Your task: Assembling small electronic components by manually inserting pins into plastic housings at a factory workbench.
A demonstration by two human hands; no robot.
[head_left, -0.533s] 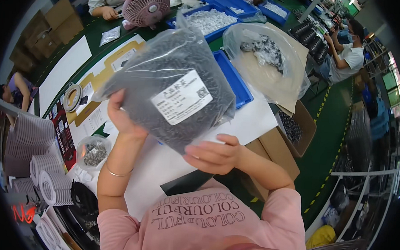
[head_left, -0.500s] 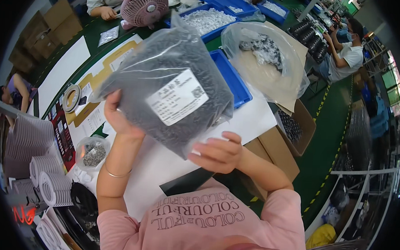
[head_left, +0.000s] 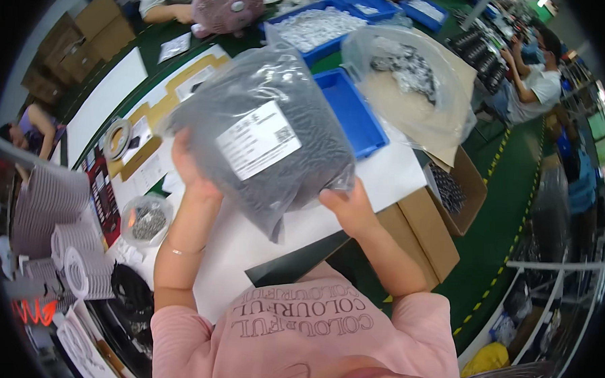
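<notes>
Head view: we hold the bag [head_left: 298, 166] tilted over the white table [head_left: 235, 260] — left hand [head_left: 195, 172] gripping its left side, right hand [head_left: 351, 208] its lower right, neither hand nearer.

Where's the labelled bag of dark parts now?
In the head view, the bag is just left of centre, held between the left hand and right hand, left of the nearest blue tray.

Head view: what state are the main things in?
Bag, filled, held up.
Left hand, gripping the bag's left side.
Right hand, holding its lower right.
Large blue tray, heaped with white pieces.
Carton, open, holding dark pieces.
Fan, blurred; running or not unclear.
</notes>
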